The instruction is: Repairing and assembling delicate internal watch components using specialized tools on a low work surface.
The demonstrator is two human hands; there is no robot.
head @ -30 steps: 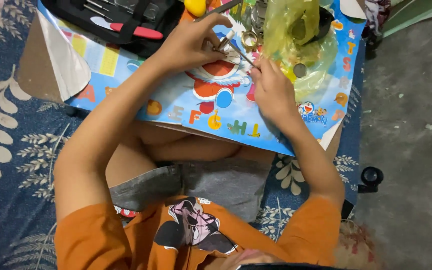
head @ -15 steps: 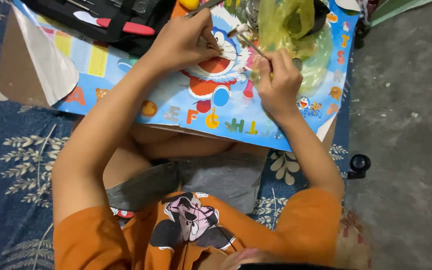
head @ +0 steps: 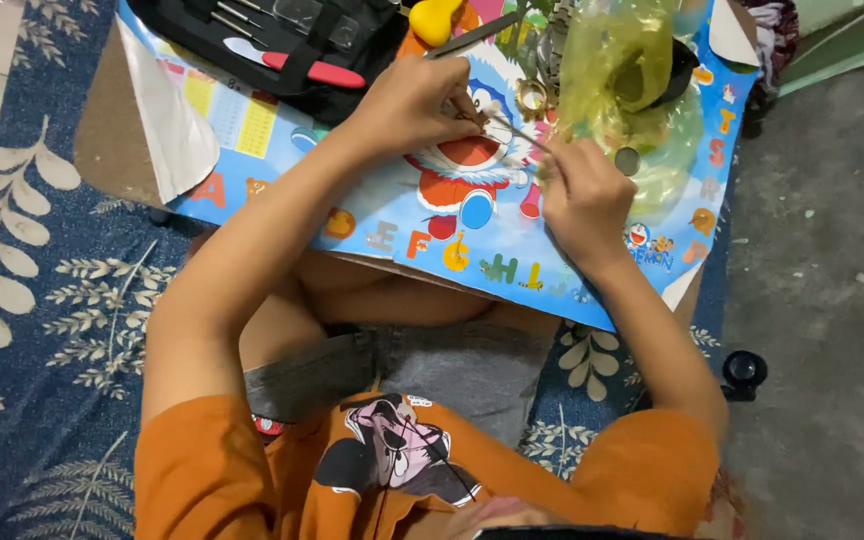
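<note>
Fingers point(head: 457, 105) of the left hand point(head: 407, 100) pinch a thin metal tool point(head: 517, 130); the right hand point(head: 582, 195) curls closed, its hold unclear, over the glossy cartoon tabletop point(head: 512, 250).

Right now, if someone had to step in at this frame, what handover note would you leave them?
Left hand: closed around a thin metal tool, tip pointing toward the right hand.
Right hand: curled, pinching something too small to identify where the tool tip meets it.
Both work over a colourful cartoon alphabet mat on the low table.
Nearby: open black tool case top left, yellowish plastic bag top right, a small ring-shaped metal part just beyond the hands.
Done and left: cannot be judged from this frame.
</note>
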